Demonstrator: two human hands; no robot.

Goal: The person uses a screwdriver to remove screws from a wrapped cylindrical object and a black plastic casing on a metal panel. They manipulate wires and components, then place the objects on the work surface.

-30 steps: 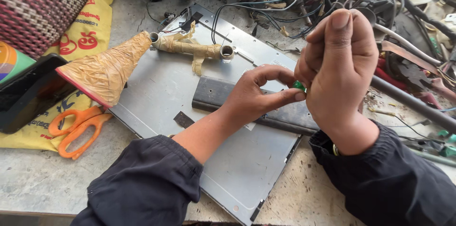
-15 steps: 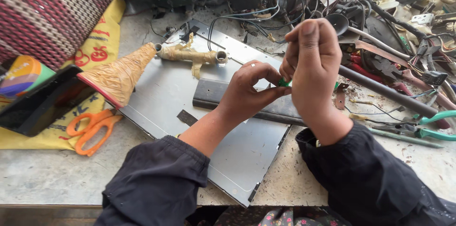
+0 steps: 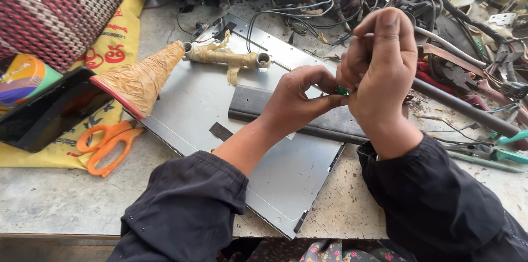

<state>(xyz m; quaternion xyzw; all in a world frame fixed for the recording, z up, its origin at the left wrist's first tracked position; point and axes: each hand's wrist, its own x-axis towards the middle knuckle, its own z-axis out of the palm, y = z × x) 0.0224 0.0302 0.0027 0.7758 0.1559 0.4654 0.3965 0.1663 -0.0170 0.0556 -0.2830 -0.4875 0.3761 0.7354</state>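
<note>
- I am pinching a small green part (image 3: 342, 91) between my left hand (image 3: 300, 102) and my right hand (image 3: 379, 69), fingertips of both clamped on it above the grey metal panel (image 3: 203, 102).
- It is looking light, hard and easy to drop (mostly hidden), so I am judging a tip grip best.
- Beneath is lying 1 dark bar (image 3: 253, 105); orange scissors (image 3: 104, 143) are sitting well apart, left.
</note>
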